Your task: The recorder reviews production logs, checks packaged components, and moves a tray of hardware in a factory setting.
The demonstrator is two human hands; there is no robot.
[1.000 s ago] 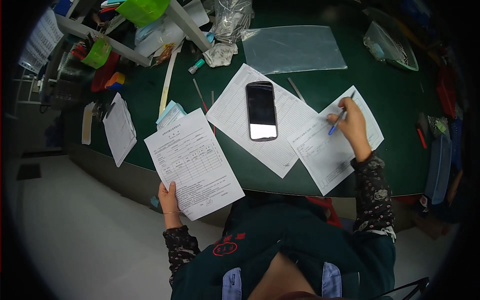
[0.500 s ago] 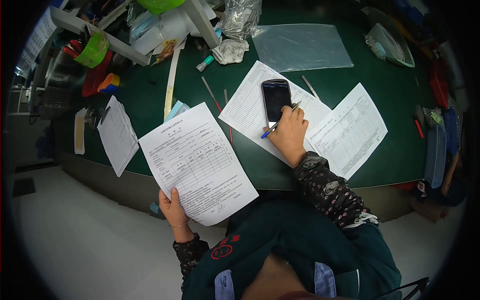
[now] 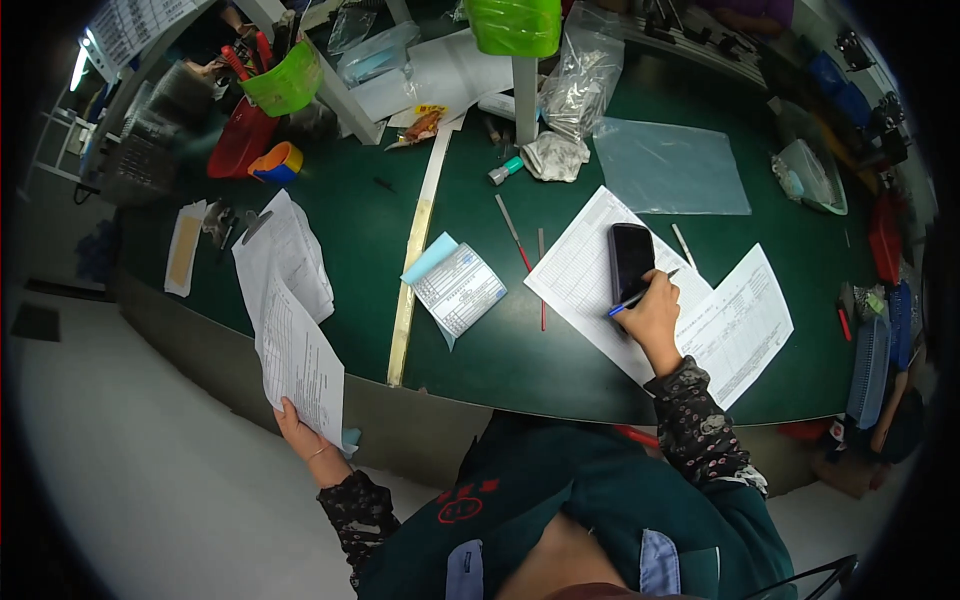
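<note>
My left hand (image 3: 302, 432) pinches the lower edge of a printed form (image 3: 303, 365), which is tilted up beyond the table's front edge. The form's far end overlaps a clipboard's stack of papers (image 3: 300, 245). In my right hand (image 3: 657, 318) is a blue-capped pen (image 3: 627, 304), gripped across the palm side. That hand rests on a gridded sheet (image 3: 580, 255), its fingers by the lower end of a dark smartphone (image 3: 630, 245). A second printed sheet (image 3: 745, 325) lies to its right. A folded slip booklet (image 3: 460, 290) with a blue sheet lies between my hands.
Thin red-handled files (image 3: 524, 255) lie left of the gridded sheet. A clear plastic sleeve (image 3: 680, 170), a crumpled white cloth (image 3: 556, 158) and a green-capped tube (image 3: 505, 171) lie farther back. A pale strip (image 3: 417, 250) crosses the green table (image 3: 560, 375). Green bins (image 3: 285, 85) hang on posts.
My left hand has carried the printed form leftward to the clipboard papers, uncovering the slip booklet. My right hand still holds the pen beside the phone. The view has shifted.
</note>
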